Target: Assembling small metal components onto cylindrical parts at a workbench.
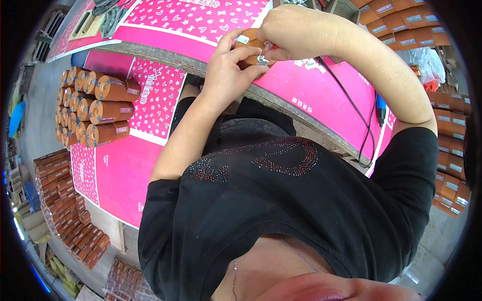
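Observation:
An orange-brown wooden cylinder [251,34] with a pale label and a small silvery metal fitting [262,59] is at the top centre, over the edge of the pink-covered bench. My left hand [228,67] grips it from the left, thumb and fingers wrapped round its side. Over its right side, my right hand [291,32] is closed with the fingertips pinched close to the metal fitting. What those fingertips hold is too small and too covered to make out. Small silvery metal pieces [306,63] lie on the bench just right of my hands.
A blue-handled corded tool [381,108] and its black cable [346,93] are to the right. Several similar cylinders [108,113] are stacked on a pink-covered surface at left. More brown pieces [70,200] are piled lower left and along the right. Cloth [111,22] lies far left.

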Demonstrator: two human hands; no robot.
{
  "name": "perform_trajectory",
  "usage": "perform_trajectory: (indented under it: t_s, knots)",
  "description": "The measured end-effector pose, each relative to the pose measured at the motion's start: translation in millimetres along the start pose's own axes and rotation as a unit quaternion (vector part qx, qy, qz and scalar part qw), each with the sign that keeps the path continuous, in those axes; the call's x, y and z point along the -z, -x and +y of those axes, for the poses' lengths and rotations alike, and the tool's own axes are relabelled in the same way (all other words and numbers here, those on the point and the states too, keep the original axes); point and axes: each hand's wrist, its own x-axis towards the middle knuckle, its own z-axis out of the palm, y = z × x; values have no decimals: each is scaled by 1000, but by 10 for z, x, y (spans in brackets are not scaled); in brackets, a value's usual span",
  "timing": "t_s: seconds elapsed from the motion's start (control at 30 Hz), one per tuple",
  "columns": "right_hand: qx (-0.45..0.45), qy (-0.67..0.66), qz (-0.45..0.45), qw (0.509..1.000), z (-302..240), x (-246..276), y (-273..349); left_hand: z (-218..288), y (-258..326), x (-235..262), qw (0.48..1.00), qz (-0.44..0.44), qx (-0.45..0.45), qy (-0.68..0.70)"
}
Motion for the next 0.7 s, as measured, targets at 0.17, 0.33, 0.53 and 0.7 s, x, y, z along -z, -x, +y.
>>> perform_trajectory:
  t_s: [0.17,0.33,0.53,0.7]
  knots:
    - [44,64,16,997,-51,13,27,-6,-9,-1,1000,-2,1,6]
    - [35,58,19,998,-64,11,78,73,-17,3,1000,-12,11,-9]
    - [21,-24,96,995,50,-32,278,23,2,-91,996,33,-60,-52]
    - [-100,-132,250,954,251,-123,694,-115,-198,331,975,-106,-115,-155]
